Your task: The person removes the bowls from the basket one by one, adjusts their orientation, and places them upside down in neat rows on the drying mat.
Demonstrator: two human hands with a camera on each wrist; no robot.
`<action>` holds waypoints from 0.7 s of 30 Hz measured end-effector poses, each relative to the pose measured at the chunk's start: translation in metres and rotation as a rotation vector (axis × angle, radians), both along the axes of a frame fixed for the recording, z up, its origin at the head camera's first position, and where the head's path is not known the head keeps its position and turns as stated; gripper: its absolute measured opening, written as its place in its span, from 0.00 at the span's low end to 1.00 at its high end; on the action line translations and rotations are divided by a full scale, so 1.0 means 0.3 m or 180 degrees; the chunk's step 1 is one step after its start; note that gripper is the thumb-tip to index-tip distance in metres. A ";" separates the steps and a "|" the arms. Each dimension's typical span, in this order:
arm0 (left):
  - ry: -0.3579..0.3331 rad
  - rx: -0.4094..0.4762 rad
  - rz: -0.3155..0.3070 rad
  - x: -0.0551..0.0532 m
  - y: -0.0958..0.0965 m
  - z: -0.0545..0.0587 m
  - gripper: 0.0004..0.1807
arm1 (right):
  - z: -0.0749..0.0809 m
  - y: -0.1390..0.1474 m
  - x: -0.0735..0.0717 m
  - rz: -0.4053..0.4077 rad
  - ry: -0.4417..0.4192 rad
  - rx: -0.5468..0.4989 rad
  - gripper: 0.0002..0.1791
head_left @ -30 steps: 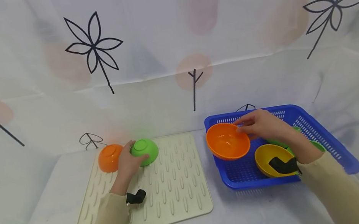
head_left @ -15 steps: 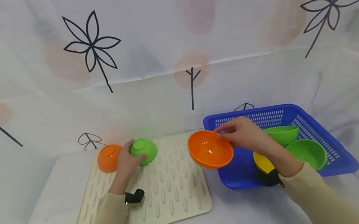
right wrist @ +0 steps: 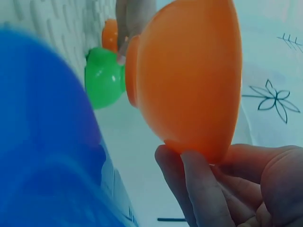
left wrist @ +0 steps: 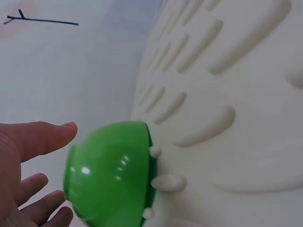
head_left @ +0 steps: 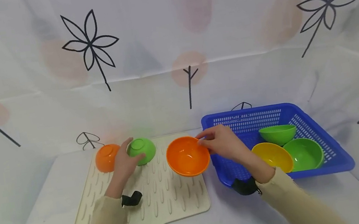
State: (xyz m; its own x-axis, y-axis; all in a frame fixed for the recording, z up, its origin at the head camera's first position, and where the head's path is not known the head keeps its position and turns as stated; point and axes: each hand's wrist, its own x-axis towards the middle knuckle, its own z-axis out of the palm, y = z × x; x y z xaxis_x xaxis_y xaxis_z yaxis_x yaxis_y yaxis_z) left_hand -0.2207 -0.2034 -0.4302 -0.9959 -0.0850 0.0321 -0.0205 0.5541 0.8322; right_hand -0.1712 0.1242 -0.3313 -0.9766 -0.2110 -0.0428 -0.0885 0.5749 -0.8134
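A green bowl [head_left: 144,152] lies upside down on the cream ridged drying mat [head_left: 179,201]. Around its base, my left hand [head_left: 125,165] has thumb and fingers spread; the left wrist view shows the fingertips [left wrist: 57,196] right by the foot of the bowl. An orange bowl [head_left: 107,159] is also overturned, just left of that hand and partly hidden by it. My right hand [head_left: 224,144] pinches the rim of a second orange bowl [head_left: 188,157], thumb on one side and fingers on the other. This bowl hangs over the mat's right part, its hollow facing me.
A blue perforated basket [head_left: 221,171] stands to the right on the white-covered table. Inside are a yellow bowl [head_left: 273,156] and two green bowls, one behind [head_left: 278,135] and one in front [head_left: 304,155]. A patterned cloth [head_left: 150,104] rises behind everything.
My right hand has carried the orange bowl leftward, from over the basket to over the mat, uncovering the bowls in the basket. My left hand stays by the overturned green bowl.
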 end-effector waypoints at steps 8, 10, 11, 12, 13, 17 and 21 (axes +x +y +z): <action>0.0494 -0.0059 -0.0593 0.104 0.051 0.080 0.42 | -0.010 -0.038 0.005 -0.0019 -0.0023 -0.0099 0.12; 0.0616 -0.0009 -0.0913 0.133 0.069 0.101 0.42 | -0.012 -0.046 0.011 -0.0021 -0.0041 -0.0118 0.12; 0.0680 0.0034 -0.1086 0.144 0.077 0.107 0.42 | -0.012 -0.050 0.015 -0.0025 -0.0042 -0.0118 0.12; 0.0724 0.0098 -0.1247 0.156 0.083 0.113 0.41 | -0.013 -0.054 0.019 -0.0033 -0.0049 -0.0124 0.11; 0.0754 0.0167 -0.1390 0.166 0.090 0.118 0.41 | -0.014 -0.058 0.022 -0.0046 -0.0053 -0.0129 0.11; 0.0747 0.0443 -0.1725 0.194 0.106 0.116 0.38 | -0.018 -0.072 0.037 -0.0092 -0.0062 -0.0194 0.11; 0.0653 0.0630 -0.1851 0.218 0.117 0.106 0.38 | -0.034 -0.082 0.044 -0.0147 -0.0049 -0.0255 0.11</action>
State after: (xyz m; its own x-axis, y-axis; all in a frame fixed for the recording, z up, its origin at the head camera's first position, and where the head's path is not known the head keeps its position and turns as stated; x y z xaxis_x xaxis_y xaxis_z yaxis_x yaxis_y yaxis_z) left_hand -0.1552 -0.1682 -0.3983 -0.8564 0.4427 0.2658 0.4072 0.2623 0.8749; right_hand -0.1579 0.0996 -0.3414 -0.9847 -0.1691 -0.0429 -0.0505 0.5112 -0.8580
